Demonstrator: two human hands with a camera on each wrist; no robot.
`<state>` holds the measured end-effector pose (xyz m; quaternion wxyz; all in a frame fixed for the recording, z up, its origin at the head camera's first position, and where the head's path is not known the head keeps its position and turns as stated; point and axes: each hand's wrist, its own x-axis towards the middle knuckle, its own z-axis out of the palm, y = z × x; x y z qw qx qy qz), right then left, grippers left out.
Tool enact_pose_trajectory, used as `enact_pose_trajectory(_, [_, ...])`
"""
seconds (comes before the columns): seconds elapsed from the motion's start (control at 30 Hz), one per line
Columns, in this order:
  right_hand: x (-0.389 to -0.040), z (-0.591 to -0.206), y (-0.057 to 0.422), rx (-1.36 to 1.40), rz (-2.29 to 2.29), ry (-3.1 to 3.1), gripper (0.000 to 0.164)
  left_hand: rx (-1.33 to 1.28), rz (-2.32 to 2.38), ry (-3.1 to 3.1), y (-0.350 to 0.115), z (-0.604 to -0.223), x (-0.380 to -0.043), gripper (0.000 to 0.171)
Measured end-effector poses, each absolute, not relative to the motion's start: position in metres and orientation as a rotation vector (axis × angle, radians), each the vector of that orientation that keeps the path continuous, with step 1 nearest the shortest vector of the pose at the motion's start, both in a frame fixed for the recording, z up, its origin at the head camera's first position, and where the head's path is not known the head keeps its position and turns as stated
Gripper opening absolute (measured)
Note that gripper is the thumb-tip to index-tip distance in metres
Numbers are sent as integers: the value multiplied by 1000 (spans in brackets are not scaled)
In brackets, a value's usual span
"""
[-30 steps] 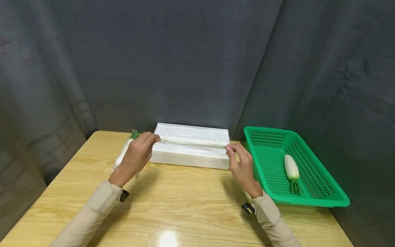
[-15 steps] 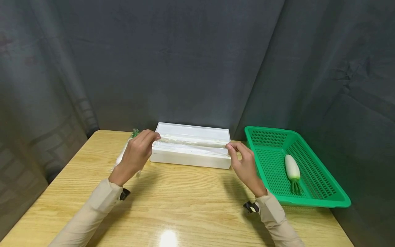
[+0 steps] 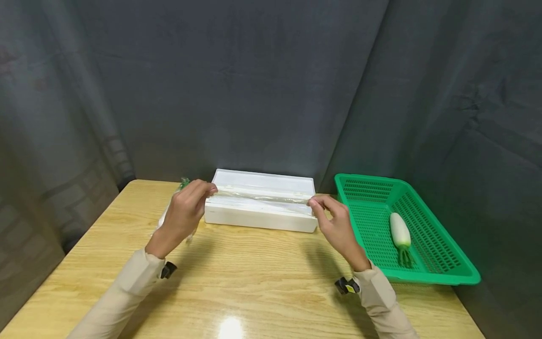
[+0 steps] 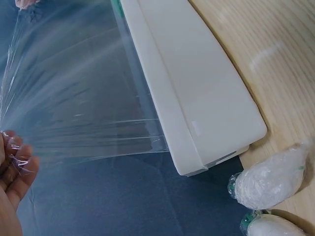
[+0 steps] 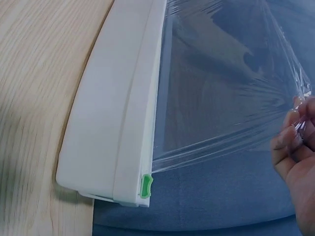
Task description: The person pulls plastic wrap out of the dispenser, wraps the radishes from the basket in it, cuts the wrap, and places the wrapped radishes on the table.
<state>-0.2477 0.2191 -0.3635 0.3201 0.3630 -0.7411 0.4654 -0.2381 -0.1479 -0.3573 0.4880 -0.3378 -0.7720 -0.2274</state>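
Observation:
A sheet of cling film (image 3: 262, 195) stretches between my two hands above a white cling film dispenser box (image 3: 259, 217). Its lid (image 3: 262, 179) stands raised at the back. My left hand (image 3: 184, 209) pinches the left corner of the film, and my right hand (image 3: 338, 228) pinches the right corner. In the left wrist view the clear film (image 4: 83, 93) runs taut from the box (image 4: 197, 83) to the fingertips. The right wrist view has the film (image 5: 211, 93) gathered in creases at my right fingers. Beside the box lie two film-wrapped white radishes (image 4: 270, 182), mostly behind my left hand in the head view.
A green plastic basket (image 3: 423, 278) stands at the right with one unwrapped white radish (image 3: 400, 230) in it. Everything rests on a light wooden table (image 3: 262, 282). A dark grey curtain (image 3: 254, 94) hangs behind the table's far edge.
Both hands stay nearly in place, still pinching the film. The film's edge between them shifts and creases slightly. Box and basket have not moved.

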Motion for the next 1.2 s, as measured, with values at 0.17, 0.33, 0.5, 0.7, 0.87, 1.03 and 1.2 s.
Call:
enact_pose_trajectory(0.17, [-247, -361, 219, 982, 1241, -1927, 22, -804, -595, -1863, -146, -357, -237, 27])
enact_pose_trajectory(0.33, [-245, -357, 219, 1060, 1288, -1885, 22, -794, -623, -1851, -145, -354, -235, 26])
enact_pose_trajectory(0.5, [-243, -355, 221, 1076, 1335, -1915, 23, -798, -624, -1838, -145, -352, -233, 27])
enact_pose_trajectory(0.7, [-241, -354, 222, 1081, 1391, -1928, 21, -830, -603, -1774, -143, -350, -234, 27])
enact_pose_trajectory(0.87, [-238, -351, 222, 1071, 1416, -1963, 15, -854, -583, -1728, -143, -349, -234, 26])
enact_pose_trajectory(1.03, [-235, -349, 223, 1079, 1422, -1973, 15, -857, -596, -1723, -144, -348, -233, 26])
enact_pose_trajectory(1.2, [-234, -347, 223, 1081, 1423, -1975, 15, -853, -619, -1718, -143, -346, -232, 26])
